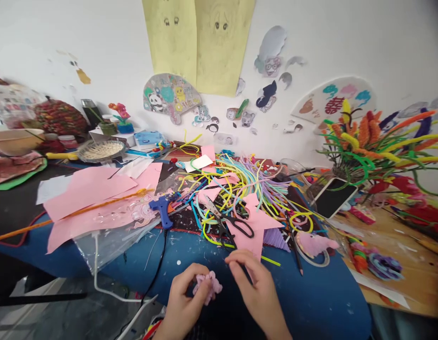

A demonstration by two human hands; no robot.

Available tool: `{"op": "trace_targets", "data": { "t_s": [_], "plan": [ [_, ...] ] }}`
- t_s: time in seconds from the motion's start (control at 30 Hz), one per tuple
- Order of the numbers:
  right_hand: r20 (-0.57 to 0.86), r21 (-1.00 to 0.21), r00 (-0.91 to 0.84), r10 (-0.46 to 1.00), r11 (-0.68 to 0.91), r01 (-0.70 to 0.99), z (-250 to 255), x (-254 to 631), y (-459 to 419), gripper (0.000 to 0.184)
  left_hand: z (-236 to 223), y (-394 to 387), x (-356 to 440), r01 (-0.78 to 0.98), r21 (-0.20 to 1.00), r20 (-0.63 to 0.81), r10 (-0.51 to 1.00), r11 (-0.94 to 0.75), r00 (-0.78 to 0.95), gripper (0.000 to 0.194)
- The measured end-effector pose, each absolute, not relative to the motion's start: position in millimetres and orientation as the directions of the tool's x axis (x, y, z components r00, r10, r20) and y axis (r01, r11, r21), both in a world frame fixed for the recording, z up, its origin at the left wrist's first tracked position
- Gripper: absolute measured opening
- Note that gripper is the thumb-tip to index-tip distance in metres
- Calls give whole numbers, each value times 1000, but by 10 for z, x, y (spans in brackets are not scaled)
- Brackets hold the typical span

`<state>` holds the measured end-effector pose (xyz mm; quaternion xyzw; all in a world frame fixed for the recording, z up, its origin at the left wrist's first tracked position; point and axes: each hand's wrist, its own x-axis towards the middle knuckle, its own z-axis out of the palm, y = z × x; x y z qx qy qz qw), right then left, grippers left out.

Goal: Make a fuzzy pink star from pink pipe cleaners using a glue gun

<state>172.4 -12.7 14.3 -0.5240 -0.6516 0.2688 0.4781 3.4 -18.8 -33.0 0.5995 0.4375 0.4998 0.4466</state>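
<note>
At the bottom middle, my left hand (181, 302) is closed around a small fuzzy pink pipe-cleaner piece (208, 285), pinched between thumb and fingers. My right hand (259, 290) sits just to the right of it, fingers bent and close together, fingertips near the pink piece; I cannot make out anything in it. Both hands hover over the blue table cover (311, 302) at the near edge. Just beyond them lie black-handled scissors (229, 222) on pink paper scraps (252, 226), amid a tangle of coloured pipe cleaners (240, 184).
A blue glue gun (162, 210) with a black cord lies left of centre beside pink paper sheets (88, 193) and an orange pipe cleaner. A phone (334, 196), a pipe-cleaner bouquet (374, 141) and pink and purple fuzzy shapes sit right. Bowls and a hairbrush stand far left.
</note>
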Motion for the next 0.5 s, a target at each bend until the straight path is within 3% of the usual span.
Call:
{"op": "trace_targets", "data": {
  "t_s": [0.07,0.1,0.33,0.5],
  "plan": [
    [448,-610,-30,893,331,720,233,1897,102,22,-326,-164,20,63,988,135,984,-144,118,27],
    [459,-549,-55,887,332,767,272,1983,248,23,-313,-153,21,56,991,112,986,-120,126,28],
    [389,-254,-52,920,162,953,430,2374,1509,29,-218,-150,116,-48,997,64,987,-58,150,31],
    [299,-95,-73,952,106,990,542,2557,2164,21,-250,-138,101,-74,997,38,991,-29,125,35]
  ]
}}
